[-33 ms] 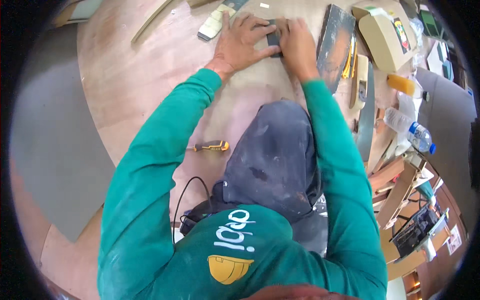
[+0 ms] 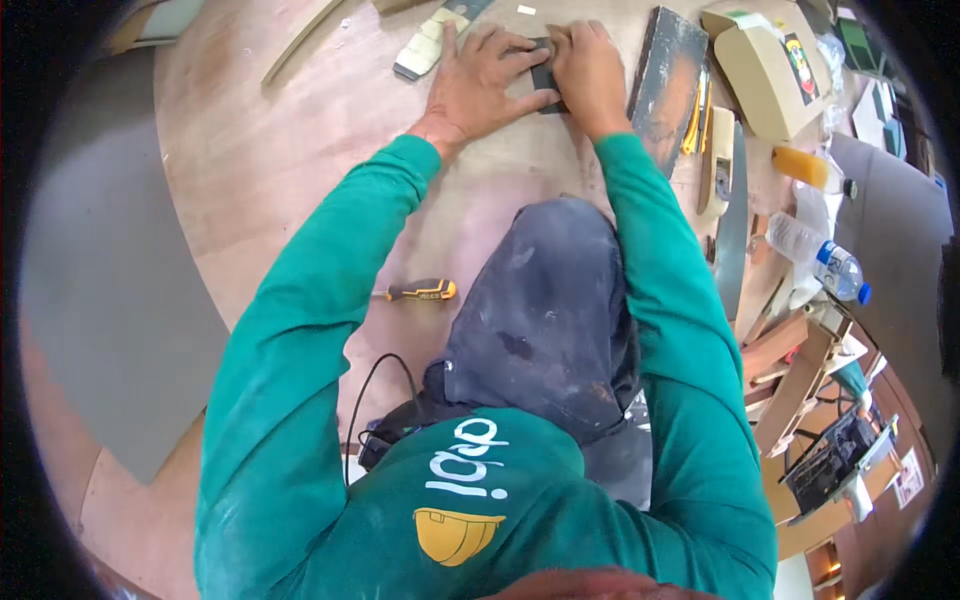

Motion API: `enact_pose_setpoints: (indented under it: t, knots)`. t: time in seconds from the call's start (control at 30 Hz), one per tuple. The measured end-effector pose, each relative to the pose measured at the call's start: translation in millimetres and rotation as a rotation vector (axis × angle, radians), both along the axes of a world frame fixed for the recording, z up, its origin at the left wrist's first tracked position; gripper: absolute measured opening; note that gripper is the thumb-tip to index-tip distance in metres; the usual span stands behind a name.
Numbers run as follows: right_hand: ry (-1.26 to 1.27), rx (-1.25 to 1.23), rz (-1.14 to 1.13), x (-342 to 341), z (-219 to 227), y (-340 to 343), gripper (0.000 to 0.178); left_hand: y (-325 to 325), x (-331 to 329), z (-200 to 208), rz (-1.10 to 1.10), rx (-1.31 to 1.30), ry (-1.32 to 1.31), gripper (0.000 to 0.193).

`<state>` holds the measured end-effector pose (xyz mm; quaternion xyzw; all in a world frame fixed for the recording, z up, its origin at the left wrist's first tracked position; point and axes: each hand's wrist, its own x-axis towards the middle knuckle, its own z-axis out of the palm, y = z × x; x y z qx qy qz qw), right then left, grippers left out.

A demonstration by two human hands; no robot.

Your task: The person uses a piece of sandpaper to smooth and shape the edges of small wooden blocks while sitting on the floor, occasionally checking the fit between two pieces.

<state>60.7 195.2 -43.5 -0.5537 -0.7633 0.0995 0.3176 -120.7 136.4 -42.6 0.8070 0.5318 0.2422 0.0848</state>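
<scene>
On the light wooden surface, a small dark flat block (image 2: 546,76) lies between my two hands. My left hand (image 2: 482,85) grips its left side, the thumb at the near end and the fingers toward the far end. From the other side, my right hand (image 2: 590,78) has its fingers curled down at the block's right edge. Whatever those fingers hold is hidden beneath them. Just left of my left hand sits a cream-coloured strip with dark ends (image 2: 430,48). A yellow-and-black screwdriver (image 2: 424,290) lies nearer me, left of my bent knee.
Right of my right hand are a worn dark board (image 2: 668,90), yellow-handled tools (image 2: 697,120), a pale wooden hand plane (image 2: 717,165) and a cardboard box (image 2: 765,80). Farther right lie an orange-filled bottle (image 2: 800,167) and a clear bottle (image 2: 800,243). A grey sheet (image 2: 110,260) is at left.
My right hand, blurred earlier, has shifted slightly left and away from me along the dark block. My left hand stays nearly in place.
</scene>
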Motion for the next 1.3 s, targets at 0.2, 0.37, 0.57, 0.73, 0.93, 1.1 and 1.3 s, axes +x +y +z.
enact_pose_setpoints:
  t: [0.2,0.37,0.57,0.73,0.93,1.1,1.3]
  knots:
    - [-0.035,-0.276,0.029,9,16,-72,0.016,-3,-15,-5,0.053,-0.043,0.040,0.061]
    - [-0.022,-0.180,-0.015,-3,6,-7,0.016,5,-3,-3,0.011,0.000,0.029,0.060]
    - [0.016,-0.285,0.020,10,15,-80,0.017,-5,-20,-4,0.055,-0.044,0.049,0.060]
    - [-0.033,-0.120,-0.003,-5,4,-14,0.021,1,-6,-3,0.030,0.004,0.002,0.059]
    - [0.136,-0.324,0.095,11,9,15,0.027,0,-10,-1,0.040,0.013,-0.004,0.060]
    - [0.153,-0.496,0.031,23,24,9,0.029,-5,-17,-5,0.073,0.001,0.014,0.058]
    - [0.063,-0.487,-0.062,11,27,-5,0.026,-2,-13,-7,0.076,0.008,0.003,0.059]
